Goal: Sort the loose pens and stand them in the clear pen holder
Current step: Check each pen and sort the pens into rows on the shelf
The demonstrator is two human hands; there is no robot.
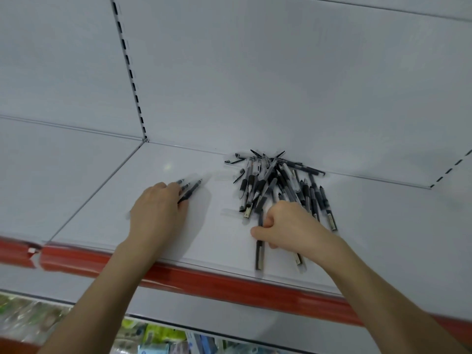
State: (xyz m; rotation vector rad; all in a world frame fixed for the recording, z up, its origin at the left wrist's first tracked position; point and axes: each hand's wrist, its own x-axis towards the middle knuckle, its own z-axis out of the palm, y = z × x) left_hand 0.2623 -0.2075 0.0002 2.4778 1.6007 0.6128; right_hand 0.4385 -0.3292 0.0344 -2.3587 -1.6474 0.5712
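Note:
A heap of several black and clear pens [275,182] lies on the white shelf [153,175] against the back panel. My left hand [158,208] rests palm down on the shelf, its fingers closed over a small bunch of pens [190,189] whose tips stick out towards the heap. At the near edge of the heap, my right hand [288,226] is closed around a couple of pens [259,249] that point towards the shelf's front edge. No clear pen holder is in view.
The shelf's front edge carries a red strip [204,274]. A slotted upright [130,72] runs up the back panel on the left. Packaged goods [153,338] show on a lower shelf below.

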